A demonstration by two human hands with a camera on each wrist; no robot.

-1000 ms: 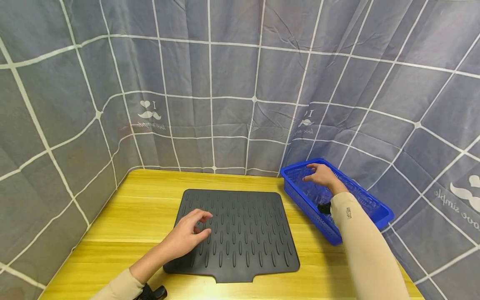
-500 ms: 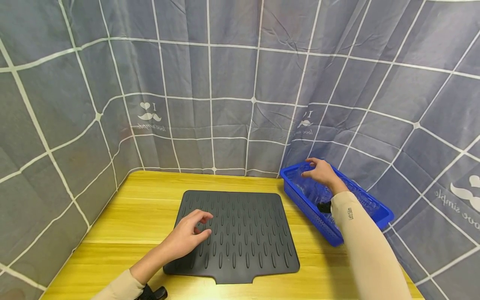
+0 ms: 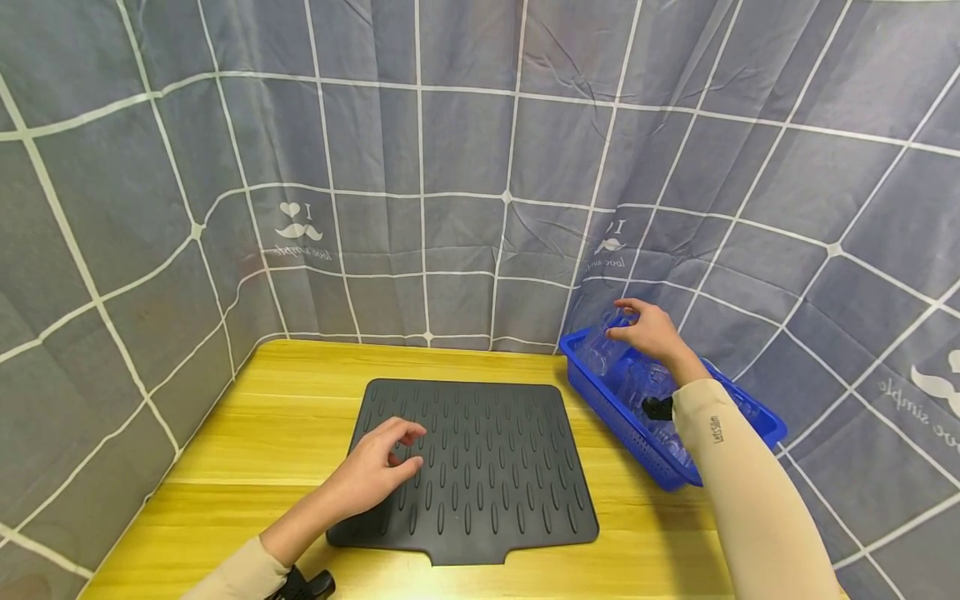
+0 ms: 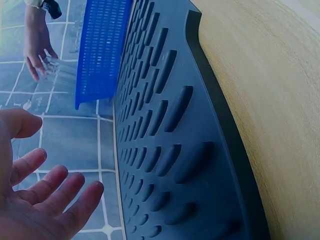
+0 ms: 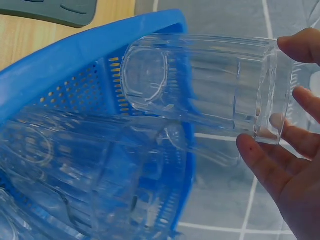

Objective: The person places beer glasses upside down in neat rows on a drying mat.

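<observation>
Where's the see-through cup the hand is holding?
In the right wrist view, the clear cup is toward the upper right, held at one end by the right hand. It's at the far end of the blue basket, beside other clear cups.

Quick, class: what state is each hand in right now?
Left hand: open, holding nothing, above the black ridged mat.
Right hand: holding a clear glass cup by one end.

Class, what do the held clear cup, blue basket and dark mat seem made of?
Clear cup: glossy glass or clear plastic; the basket shows through it.
Blue basket: probably smooth moulded plastic, with evenly coloured, perforated walls.
Dark mat: perhaps dull-finished rubber or silicone, with moulded ridges.
</observation>
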